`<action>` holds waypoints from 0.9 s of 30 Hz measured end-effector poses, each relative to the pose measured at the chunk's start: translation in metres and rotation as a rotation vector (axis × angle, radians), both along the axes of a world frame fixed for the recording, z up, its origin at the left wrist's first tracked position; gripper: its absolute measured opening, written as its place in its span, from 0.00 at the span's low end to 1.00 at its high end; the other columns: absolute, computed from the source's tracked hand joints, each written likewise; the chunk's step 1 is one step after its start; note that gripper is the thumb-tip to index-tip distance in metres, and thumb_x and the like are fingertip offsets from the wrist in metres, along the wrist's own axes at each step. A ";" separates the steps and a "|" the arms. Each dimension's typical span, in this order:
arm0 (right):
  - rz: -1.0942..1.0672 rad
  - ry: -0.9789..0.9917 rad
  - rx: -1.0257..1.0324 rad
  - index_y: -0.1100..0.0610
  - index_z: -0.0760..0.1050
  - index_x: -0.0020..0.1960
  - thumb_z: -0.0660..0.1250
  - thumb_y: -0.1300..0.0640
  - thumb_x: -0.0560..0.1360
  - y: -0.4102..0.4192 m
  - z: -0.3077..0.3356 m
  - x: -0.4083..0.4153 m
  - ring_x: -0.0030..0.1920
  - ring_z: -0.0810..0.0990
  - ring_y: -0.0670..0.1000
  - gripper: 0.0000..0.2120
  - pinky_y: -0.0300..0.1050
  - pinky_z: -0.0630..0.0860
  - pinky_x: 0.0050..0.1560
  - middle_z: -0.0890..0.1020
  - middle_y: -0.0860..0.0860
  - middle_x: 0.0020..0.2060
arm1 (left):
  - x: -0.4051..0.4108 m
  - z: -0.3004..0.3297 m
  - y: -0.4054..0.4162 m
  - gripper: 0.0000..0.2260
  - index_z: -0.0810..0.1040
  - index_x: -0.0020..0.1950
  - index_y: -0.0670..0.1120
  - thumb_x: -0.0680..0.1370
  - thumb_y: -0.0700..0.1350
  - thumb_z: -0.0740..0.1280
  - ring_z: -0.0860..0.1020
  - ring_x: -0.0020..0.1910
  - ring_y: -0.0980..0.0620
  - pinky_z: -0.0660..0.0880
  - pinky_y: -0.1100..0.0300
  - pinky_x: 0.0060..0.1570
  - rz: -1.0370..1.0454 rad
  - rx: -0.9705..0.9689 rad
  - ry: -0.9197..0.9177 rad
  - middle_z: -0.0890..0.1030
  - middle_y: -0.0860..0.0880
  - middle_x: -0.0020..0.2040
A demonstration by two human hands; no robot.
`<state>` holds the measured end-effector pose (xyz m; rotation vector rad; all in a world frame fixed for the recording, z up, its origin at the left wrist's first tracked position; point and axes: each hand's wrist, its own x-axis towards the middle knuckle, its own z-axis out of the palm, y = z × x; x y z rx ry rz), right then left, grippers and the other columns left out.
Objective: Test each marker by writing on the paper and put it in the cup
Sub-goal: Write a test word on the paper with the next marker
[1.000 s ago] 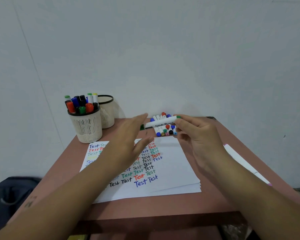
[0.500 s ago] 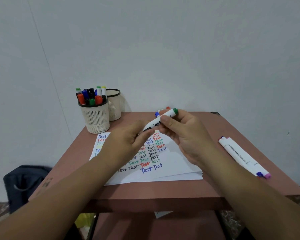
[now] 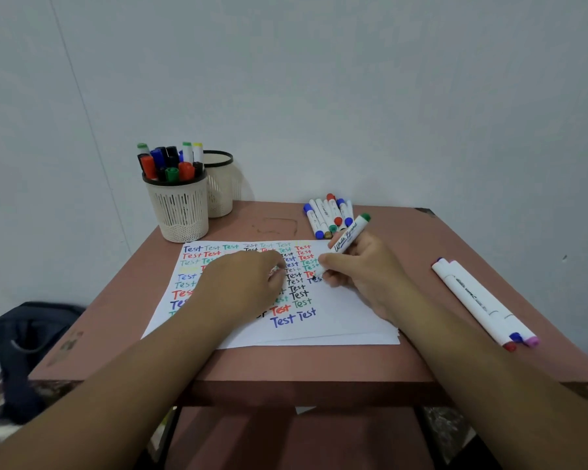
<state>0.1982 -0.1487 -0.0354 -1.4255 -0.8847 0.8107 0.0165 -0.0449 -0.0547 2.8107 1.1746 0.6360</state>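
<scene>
At table centre, a green-capped marker [image 3: 348, 236] meets the paper [image 3: 336, 310].

Right hand [image 3: 364, 269] pinches the marker, its tip down on the sheet and its capped end tilted toward 1 o'clock. Left hand [image 3: 248, 283] rests curled on the paper; its grasp cannot be told. Full cup [image 3: 179, 212] at 10 o'clock, loose markers [image 3: 326, 215] at 12, three more [image 3: 482, 300] at 3.
</scene>
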 end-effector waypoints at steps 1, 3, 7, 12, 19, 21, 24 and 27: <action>-0.004 -0.015 0.002 0.60 0.76 0.54 0.74 0.68 0.75 0.000 -0.001 0.000 0.35 0.81 0.55 0.11 0.48 0.80 0.38 0.85 0.60 0.40 | 0.000 0.000 0.001 0.12 0.77 0.61 0.60 0.82 0.57 0.58 0.79 0.48 0.53 0.71 0.58 0.41 -0.002 -0.009 -0.008 0.83 0.57 0.49; -0.013 -0.029 0.007 0.60 0.75 0.55 0.74 0.67 0.76 0.002 -0.002 0.002 0.35 0.80 0.56 0.11 0.49 0.79 0.37 0.85 0.61 0.40 | -0.001 -0.001 0.003 0.12 0.78 0.60 0.61 0.81 0.58 0.58 0.78 0.46 0.54 0.69 0.58 0.39 -0.009 -0.021 -0.024 0.80 0.58 0.44; 0.014 -0.049 -0.005 0.61 0.75 0.57 0.75 0.67 0.75 0.004 -0.003 0.001 0.36 0.82 0.57 0.13 0.47 0.81 0.37 0.85 0.64 0.43 | 0.001 -0.003 0.005 0.11 0.78 0.59 0.61 0.81 0.60 0.59 0.75 0.43 0.55 0.66 0.59 0.36 -0.002 -0.019 -0.033 0.75 0.58 0.38; 0.041 -0.065 -0.007 0.59 0.76 0.55 0.75 0.66 0.75 0.006 -0.006 0.001 0.37 0.81 0.55 0.11 0.44 0.81 0.37 0.85 0.59 0.41 | 0.001 -0.004 0.007 0.12 0.78 0.58 0.61 0.80 0.62 0.60 0.74 0.42 0.55 0.66 0.59 0.36 -0.002 -0.028 -0.035 0.73 0.58 0.36; 0.046 -0.176 -0.027 0.61 0.75 0.55 0.74 0.65 0.76 0.003 -0.007 0.001 0.36 0.80 0.56 0.12 0.47 0.79 0.37 0.83 0.67 0.46 | 0.001 -0.003 0.007 0.12 0.78 0.58 0.61 0.80 0.63 0.60 0.74 0.41 0.55 0.64 0.59 0.34 -0.006 -0.057 -0.030 0.73 0.59 0.34; 0.028 -0.166 -0.010 0.60 0.75 0.55 0.75 0.65 0.76 0.004 -0.008 0.001 0.36 0.80 0.57 0.11 0.46 0.79 0.37 0.83 0.67 0.46 | 0.001 -0.003 0.007 0.12 0.78 0.58 0.61 0.80 0.62 0.60 0.74 0.41 0.54 0.65 0.58 0.36 -0.005 -0.056 -0.028 0.73 0.59 0.34; 0.021 -0.150 0.009 0.59 0.75 0.53 0.75 0.65 0.75 0.004 -0.008 0.002 0.37 0.80 0.57 0.11 0.45 0.80 0.37 0.83 0.67 0.45 | 0.000 -0.002 0.007 0.12 0.78 0.58 0.61 0.80 0.62 0.60 0.74 0.41 0.54 0.65 0.58 0.36 -0.006 -0.055 -0.033 0.72 0.59 0.34; 0.028 -0.156 0.006 0.59 0.76 0.53 0.76 0.63 0.75 0.005 -0.009 0.001 0.37 0.81 0.56 0.11 0.46 0.81 0.38 0.84 0.65 0.45 | 0.000 -0.002 0.006 0.12 0.78 0.58 0.61 0.79 0.63 0.60 0.74 0.41 0.54 0.65 0.58 0.35 -0.010 -0.056 -0.034 0.73 0.59 0.34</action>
